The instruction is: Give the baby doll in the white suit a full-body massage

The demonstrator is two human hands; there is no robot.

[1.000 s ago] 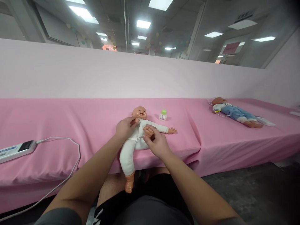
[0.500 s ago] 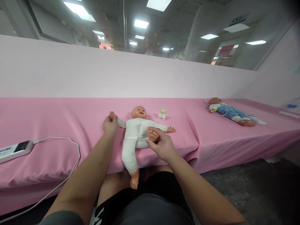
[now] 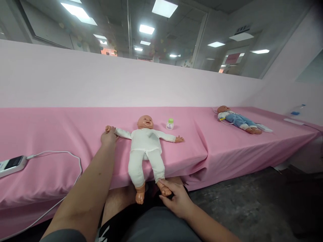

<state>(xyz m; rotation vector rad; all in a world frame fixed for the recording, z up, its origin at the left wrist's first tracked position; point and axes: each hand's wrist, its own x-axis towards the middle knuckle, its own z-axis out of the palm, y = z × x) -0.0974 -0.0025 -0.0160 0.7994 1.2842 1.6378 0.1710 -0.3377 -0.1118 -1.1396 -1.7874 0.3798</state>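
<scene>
A baby doll (image 3: 145,139) in a white cloth suit lies face up on the pink-covered table (image 3: 63,134), its feet hanging past the front edge. My left hand (image 3: 109,135) is closed around the doll's arm near the wrist, stretching it out to the left. Down at the front edge, my right hand (image 3: 176,197) grips the doll's foot on the right side, fingers behind it and thumb below the toes. The doll's other arm lies spread out to the right. Near its head stands a small clear bottle (image 3: 170,124) with a green cap.
A second doll (image 3: 237,119) in blue trousers lies farther right, with thin tubing by it. On the left sits a white device (image 3: 12,166) with a cable (image 3: 78,158) running over the front edge. Behind the table rises a pink-white wall (image 3: 101,80) with a window above.
My right hand has brought the doll's leg down from its bent position over the belly to straight, over the table edge. My left hand still holds the arm, drawn slightly farther out.
</scene>
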